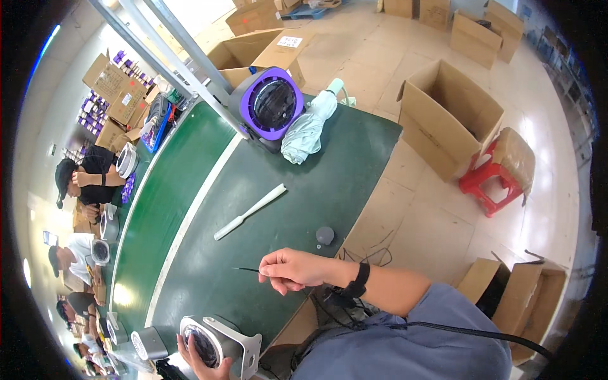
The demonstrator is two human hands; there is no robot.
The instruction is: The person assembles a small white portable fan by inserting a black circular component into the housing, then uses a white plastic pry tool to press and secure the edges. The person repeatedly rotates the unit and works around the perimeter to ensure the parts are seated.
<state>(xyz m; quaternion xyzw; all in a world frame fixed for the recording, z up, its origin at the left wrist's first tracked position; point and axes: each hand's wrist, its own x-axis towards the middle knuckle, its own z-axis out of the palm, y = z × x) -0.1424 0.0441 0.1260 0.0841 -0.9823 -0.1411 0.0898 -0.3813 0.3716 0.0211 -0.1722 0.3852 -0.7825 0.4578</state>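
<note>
One thin dark tool (248,270), pinched in the right hand (288,268) above the counter (342,164); one white device (229,346) at the counter's near edge, left hand (208,367) against it, fingers spread; one white stick (251,212), lying beyond.

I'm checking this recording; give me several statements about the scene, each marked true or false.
1. The right hand holds a thin dark tool. True.
2. The left hand touches nothing. False: the left hand is on the white-cased device.
3. A pale green folded umbrella lies beside the purple-rimmed device. True.
4. The stool on the floor is blue. False: the stool is red with a brown top.
5. The long white tool lies on the green table, in neither hand. True.
</note>
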